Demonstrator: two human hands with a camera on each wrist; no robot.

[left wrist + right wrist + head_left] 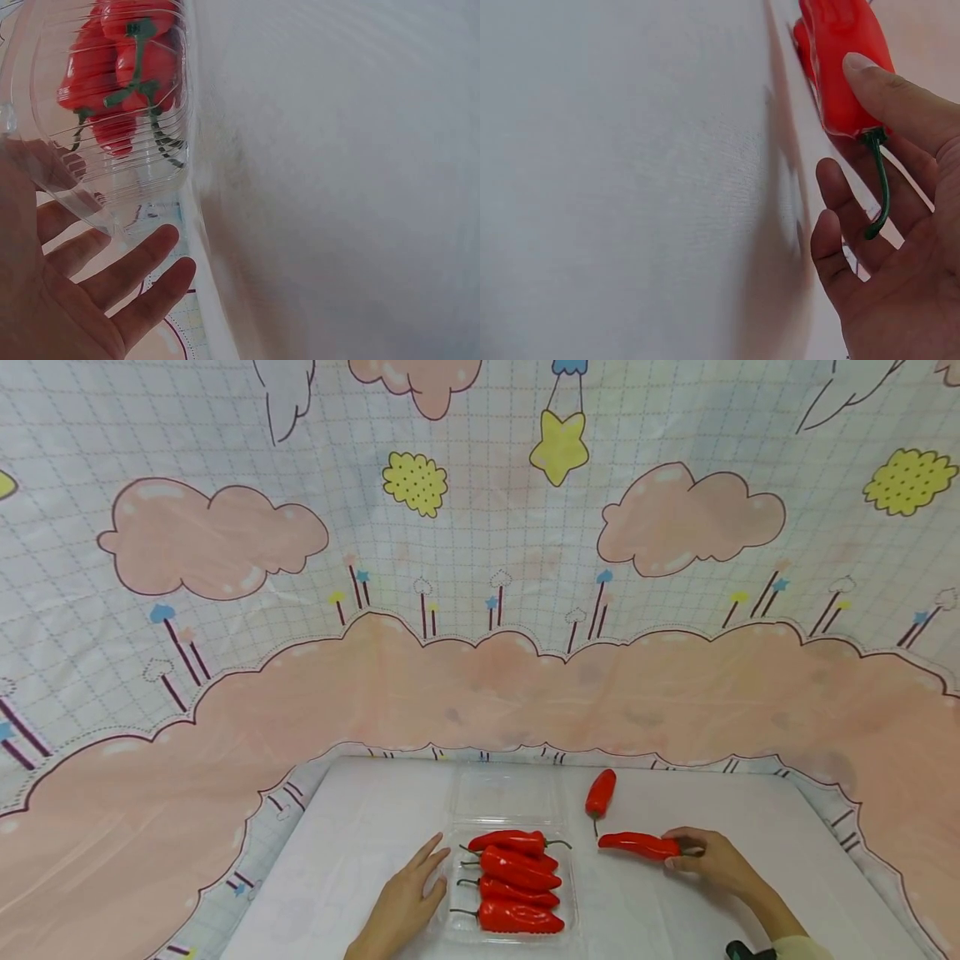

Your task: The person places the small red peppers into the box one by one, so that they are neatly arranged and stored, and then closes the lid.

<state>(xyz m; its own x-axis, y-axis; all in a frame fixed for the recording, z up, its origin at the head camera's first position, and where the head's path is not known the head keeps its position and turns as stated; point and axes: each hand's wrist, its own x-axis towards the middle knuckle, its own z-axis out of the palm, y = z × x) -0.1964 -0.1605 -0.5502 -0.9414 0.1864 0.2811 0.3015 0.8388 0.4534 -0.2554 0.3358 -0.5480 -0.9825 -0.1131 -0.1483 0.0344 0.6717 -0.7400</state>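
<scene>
My right hand (708, 858) pinches a red chili pepper (639, 844) near its stem end, to the right of the plastic box. Thumb and fingers lie on either side of that pepper (847, 71) in the right wrist view, its green stem hanging toward the palm. At the left side of the clear plastic box (568, 893) is my left hand (405, 893), fingers spread and fingertips right at its edge. Several red peppers (519, 914) lie stacked in a column inside the box, most stems pointing left and the top one's pointing right.
Another red pepper (601, 793) lies on the white table (360, 810) behind the held one, stem toward me. The box's clear lid (506, 797) is folded back at the far side. A patterned cloth (480, 693) rises behind the table.
</scene>
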